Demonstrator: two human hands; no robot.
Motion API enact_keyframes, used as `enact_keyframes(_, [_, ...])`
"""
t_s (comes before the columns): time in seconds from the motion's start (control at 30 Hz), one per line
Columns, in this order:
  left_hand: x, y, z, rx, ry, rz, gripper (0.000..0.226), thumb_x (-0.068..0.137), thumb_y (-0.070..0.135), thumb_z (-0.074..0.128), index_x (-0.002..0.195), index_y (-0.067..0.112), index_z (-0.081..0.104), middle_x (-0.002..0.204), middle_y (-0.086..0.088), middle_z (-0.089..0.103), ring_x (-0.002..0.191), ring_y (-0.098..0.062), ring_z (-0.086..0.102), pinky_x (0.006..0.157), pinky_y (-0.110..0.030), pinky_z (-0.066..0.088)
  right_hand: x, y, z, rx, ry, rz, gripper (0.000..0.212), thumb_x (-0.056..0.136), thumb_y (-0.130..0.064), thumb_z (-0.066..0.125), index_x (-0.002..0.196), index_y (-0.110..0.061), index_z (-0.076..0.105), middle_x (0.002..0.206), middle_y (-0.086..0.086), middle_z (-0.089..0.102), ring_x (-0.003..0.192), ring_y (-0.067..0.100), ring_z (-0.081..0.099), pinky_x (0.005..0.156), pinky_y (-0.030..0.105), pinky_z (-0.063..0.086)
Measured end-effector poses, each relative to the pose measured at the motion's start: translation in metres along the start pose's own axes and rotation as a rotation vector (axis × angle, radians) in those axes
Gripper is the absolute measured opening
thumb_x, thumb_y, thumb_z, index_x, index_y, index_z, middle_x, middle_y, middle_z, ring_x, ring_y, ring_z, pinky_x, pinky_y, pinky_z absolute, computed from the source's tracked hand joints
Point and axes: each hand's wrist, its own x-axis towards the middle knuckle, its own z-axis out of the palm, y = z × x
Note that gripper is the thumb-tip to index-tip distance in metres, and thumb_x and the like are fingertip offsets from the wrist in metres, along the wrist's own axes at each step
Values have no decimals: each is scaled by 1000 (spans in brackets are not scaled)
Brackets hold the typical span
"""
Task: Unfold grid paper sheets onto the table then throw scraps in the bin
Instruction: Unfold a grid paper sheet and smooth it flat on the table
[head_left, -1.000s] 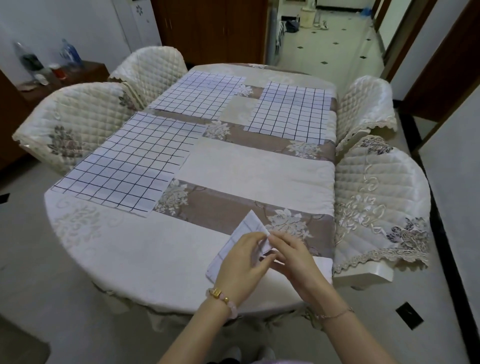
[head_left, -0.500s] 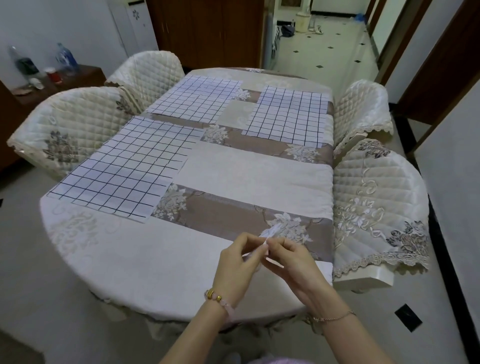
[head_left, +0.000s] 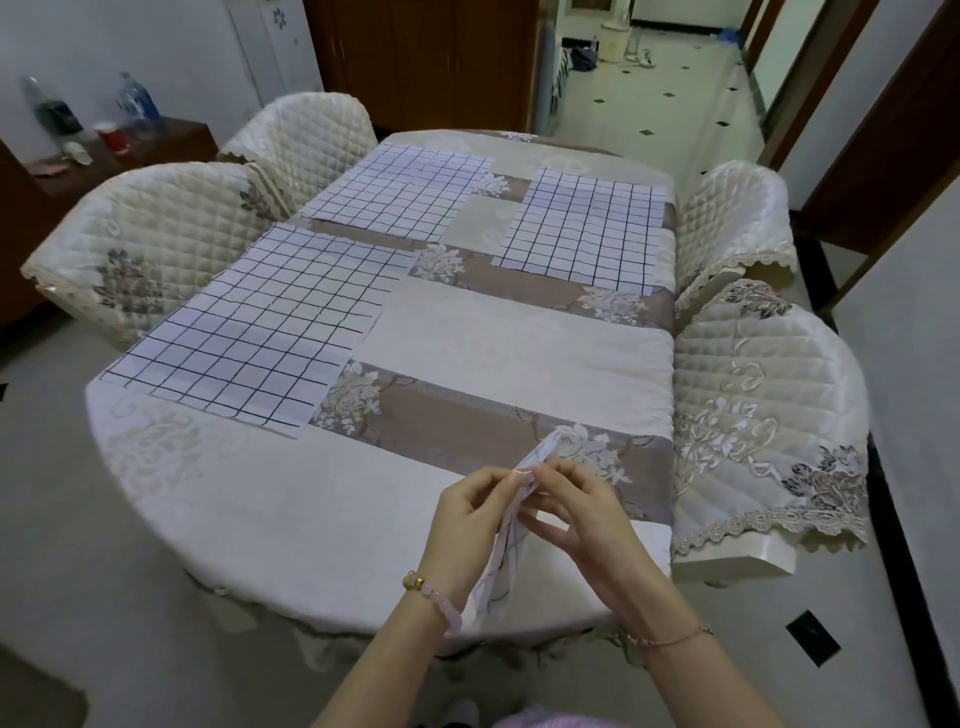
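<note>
Over the near edge of the table (head_left: 311, 509) we've got the folded grid sheet (head_left: 501, 566) lifted. A second ago it sat low with a flat corner showing, and now it hangs edge-on between our hands. Left hand (head_left: 470, 512) and right hand (head_left: 582, 512) both pinch its top edge, thumb against forefinger, tips nearly meeting, the other fingers loosely curled. We'd say we're hunting the fold to peel it open. Three sheets already lie flat: the near-left sheet (head_left: 249, 327), the far-left sheet (head_left: 400, 192) and the far-right sheet (head_left: 582, 228). The near-right stretch of cloth looks the likely spot for this one. No bin in view yet.
</note>
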Motion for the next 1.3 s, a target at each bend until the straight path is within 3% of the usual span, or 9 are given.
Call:
enact_keyframes(0.33, [11, -4, -22, -39, 192, -14, 23, 94, 17, 51, 75, 21, 64, 71, -1, 59, 75, -20, 55, 70, -42, 53, 3, -6, -11, -99, -2, -22, 11, 89, -8, 58, 78, -9, 58, 79, 8, 62, 77, 18, 64, 76, 26, 57])
enact_keyframes(0.53, [33, -3, -80, 99, 441, -8, 24, 91, 21, 54, 68, 19, 57, 66, -8, 45, 63, -16, 37, 54, -26, 30, 17, -18, -45, -64, 165, 23, 7, 90, -10, 57, 87, -12, 63, 67, 1, 59, 54, 10, 53, 48, 18, 46])
enact_keyframes(0.7, [43, -16, -107, 242, 339, -112, 22, 91, 20, 54, 71, 14, 59, 70, -7, 51, 65, -19, 41, 57, -27, 33, 37, -9, -53, -271, 160, 56, 10, 89, -14, 60, 95, -10, 68, 71, 0, 66, 60, 10, 59, 53, 21, 48])
enact_keyframes(0.93, [17, -52, -102, -51, 59, -496, 19, 94, 23, 52, 80, 11, 51, 54, 6, 58, 44, -6, 55, 47, -23, 42, 72, 25, -55, -314, 241, 85, 12, 91, -14, 58, 96, -6, 67, 82, 9, 66, 65, 17, 57, 53, 20, 45])
enact_keyframes(1.0, [9, -62, -101, -2, -13, -533, 9, 93, 12, 53, 91, 4, 56, 70, -1, 66, 58, -9, 63, 60, -26, 51, 79, 30, -60, -323, 275, 86, 10, 91, -11, 58, 89, -8, 67, 86, 14, 64, 70, 23, 55, 57, 24, 44])
enact_keyframes(1.07, [2, -68, -100, 47, -13, -531, 21, 89, 6, 57, 107, -4, 57, 99, -15, 68, 87, -21, 65, 79, -32, 55, 84, 33, -64, -325, 317, 83, 12, 91, -9, 58, 96, -2, 67, 87, 14, 64, 69, 22, 55, 55, 24, 45])
enact_keyframes(1.13, [-4, -68, -99, 85, -17, -534, 34, 79, 11, 63, 109, -5, 58, 108, -22, 67, 94, -25, 63, 87, -35, 52, 89, 35, -70, -309, 355, 73, 19, 91, -8, 58, 105, 3, 64, 99, 16, 64, 82, 25, 58, 66, 28, 51])
enact_keyframes(1.23, [-14, -73, -97, 115, -95, -587, 25, 69, 9, 66, 91, -2, 60, 68, -15, 59, 61, -22, 54, 67, -33, 51, 92, 33, -78, -299, 377, 85, 23, 91, -8, 58, 111, 4, 61, 105, 17, 62, 88, 27, 58, 76, 34, 50])
enact_keyframes(1.3, [-17, -77, -96, 118, -110, -596, 19, 68, 6, 67, 83, -1, 59, 65, -12, 45, 62, -21, 45, 69, -33, 45, 91, 31, -80, -359, 387, 82, 28, 91, -9, 58, 115, 5, 59, 102, 15, 62, 84, 23, 56, 69, 30, 47])
